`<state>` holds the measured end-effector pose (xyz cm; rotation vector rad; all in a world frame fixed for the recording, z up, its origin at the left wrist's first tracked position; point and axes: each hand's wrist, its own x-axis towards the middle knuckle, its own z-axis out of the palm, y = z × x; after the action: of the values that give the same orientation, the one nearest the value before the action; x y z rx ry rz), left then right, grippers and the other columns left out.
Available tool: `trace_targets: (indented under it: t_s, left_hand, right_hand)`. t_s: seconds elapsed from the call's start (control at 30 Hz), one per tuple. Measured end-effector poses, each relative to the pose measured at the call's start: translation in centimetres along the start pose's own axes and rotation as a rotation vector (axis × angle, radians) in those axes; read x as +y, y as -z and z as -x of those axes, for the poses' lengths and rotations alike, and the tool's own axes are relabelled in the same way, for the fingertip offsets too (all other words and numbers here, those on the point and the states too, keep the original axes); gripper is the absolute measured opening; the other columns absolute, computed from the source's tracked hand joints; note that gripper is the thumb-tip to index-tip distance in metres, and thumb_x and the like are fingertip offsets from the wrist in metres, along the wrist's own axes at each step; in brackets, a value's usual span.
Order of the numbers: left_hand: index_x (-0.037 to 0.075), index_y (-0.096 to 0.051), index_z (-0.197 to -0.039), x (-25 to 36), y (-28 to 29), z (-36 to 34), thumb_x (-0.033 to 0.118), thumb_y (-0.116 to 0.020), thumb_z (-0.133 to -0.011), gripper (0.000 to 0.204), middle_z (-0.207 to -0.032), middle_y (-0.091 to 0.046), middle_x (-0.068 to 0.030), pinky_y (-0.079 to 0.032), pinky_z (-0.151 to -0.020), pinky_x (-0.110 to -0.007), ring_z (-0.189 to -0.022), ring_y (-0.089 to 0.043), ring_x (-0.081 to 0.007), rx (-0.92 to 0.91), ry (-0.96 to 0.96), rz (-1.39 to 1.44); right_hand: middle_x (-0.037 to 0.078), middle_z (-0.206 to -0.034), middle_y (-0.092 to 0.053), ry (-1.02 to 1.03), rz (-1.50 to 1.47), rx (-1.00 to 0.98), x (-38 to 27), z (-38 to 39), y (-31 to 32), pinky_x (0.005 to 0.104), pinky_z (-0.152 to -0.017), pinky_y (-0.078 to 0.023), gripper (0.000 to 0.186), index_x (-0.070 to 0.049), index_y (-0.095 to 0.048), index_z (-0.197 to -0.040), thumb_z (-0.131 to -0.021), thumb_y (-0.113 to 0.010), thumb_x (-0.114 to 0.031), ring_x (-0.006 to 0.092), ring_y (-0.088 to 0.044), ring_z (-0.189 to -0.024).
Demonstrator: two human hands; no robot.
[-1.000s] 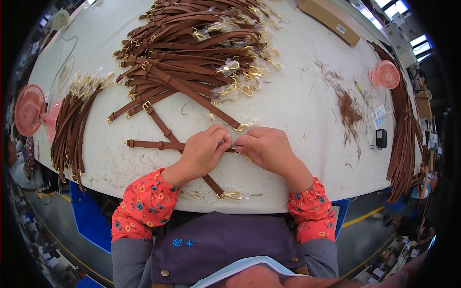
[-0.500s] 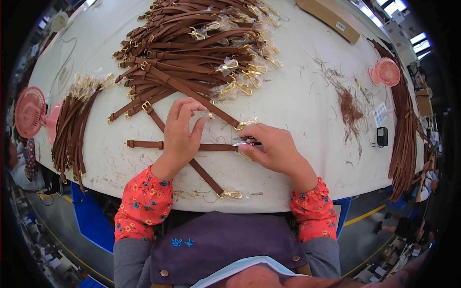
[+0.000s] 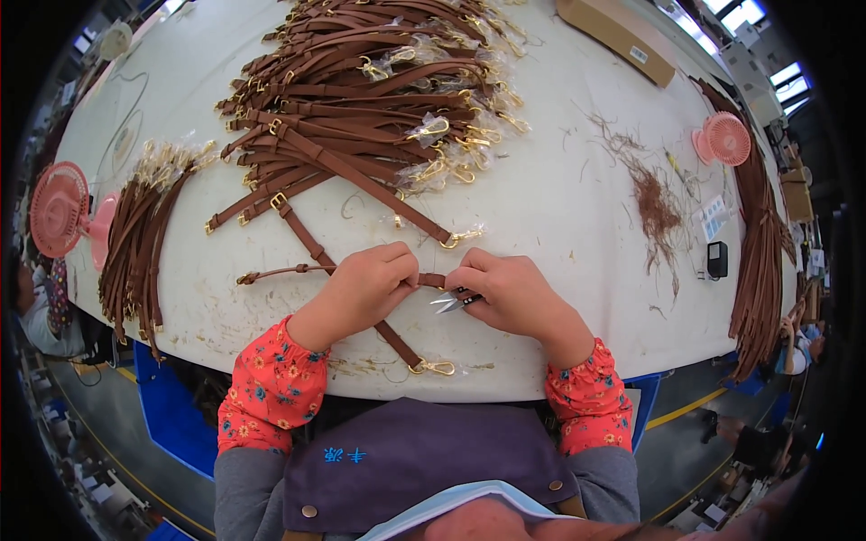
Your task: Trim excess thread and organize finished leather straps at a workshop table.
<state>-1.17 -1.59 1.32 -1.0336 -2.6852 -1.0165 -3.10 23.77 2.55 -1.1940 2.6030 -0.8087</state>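
Closed round a brown leather strap [image 3: 432, 279], my left hand [image 3: 365, 287] grips it near its right end. The strap's left part sticks out past that hand, edge turned up, with a buckle at its tip. My right hand [image 3: 516, 293] is closed on small thread snips [image 3: 448, 302], blades pointing left just below the strap. Its fingertips also meet the strap's right end, where the fitting is hidden. Beneath my left hand lies a second strap [image 3: 395, 343], slanting across the table, with a gold snap hook [image 3: 437, 368] at its near end. A third strap [image 3: 379, 198] lies beyond my hands.
A large pile of brown straps [image 3: 361, 99] with plastic-wrapped gold hooks fills the far middle. A strap bundle [image 3: 135, 257] and a pink fan [image 3: 59, 209] stand left. To the right are thread scraps [image 3: 657, 203], a black adapter [image 3: 717, 259], another pink fan [image 3: 724, 139] and long strips [image 3: 756, 298].
My left hand has come down and right, from raised with loose fingers to gripping the strap. The strap has turned onto its edge. The snips now point lower left.
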Motion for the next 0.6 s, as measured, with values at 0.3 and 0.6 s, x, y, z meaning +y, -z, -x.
trace_targets:
  t_s: [0.3, 0.6]
  left_hand:
    - [0.014, -0.068, -0.119, 1.0, -0.5, -0.2, 0.005, -0.073, -0.084, 0.036, -0.088, -0.061, -0.0059, -0.052, -0.063, -0.034, -0.071, -0.064, -0.0234, -0.051, 0.133, 0.118]
    - [0.009, -0.068, -0.096, 0.9, -1.5, -0.3, 0.005, -0.070, -0.085, 0.012, -0.087, -0.063, -0.0064, -0.052, -0.063, -0.037, -0.074, -0.066, -0.0288, 0.011, 0.157, 0.022]
  right_hand:
    - [0.001, -0.092, -0.068, -0.120, -0.226, 0.075, 0.0, 0.3, 2.5, 0.0321, -0.066, -0.053, 0.023, -0.017, -0.070, -0.107, -0.088, -0.074, -0.031, 0.0192, -0.070, -0.083]
    - [0.000, -0.074, -0.061, 0.044, 0.144, 0.189, 0.0, -0.5, -0.2, 0.0353, -0.059, -0.050, 0.012, -0.017, -0.069, -0.087, -0.085, -0.076, -0.027, 0.0212, -0.063, -0.068]
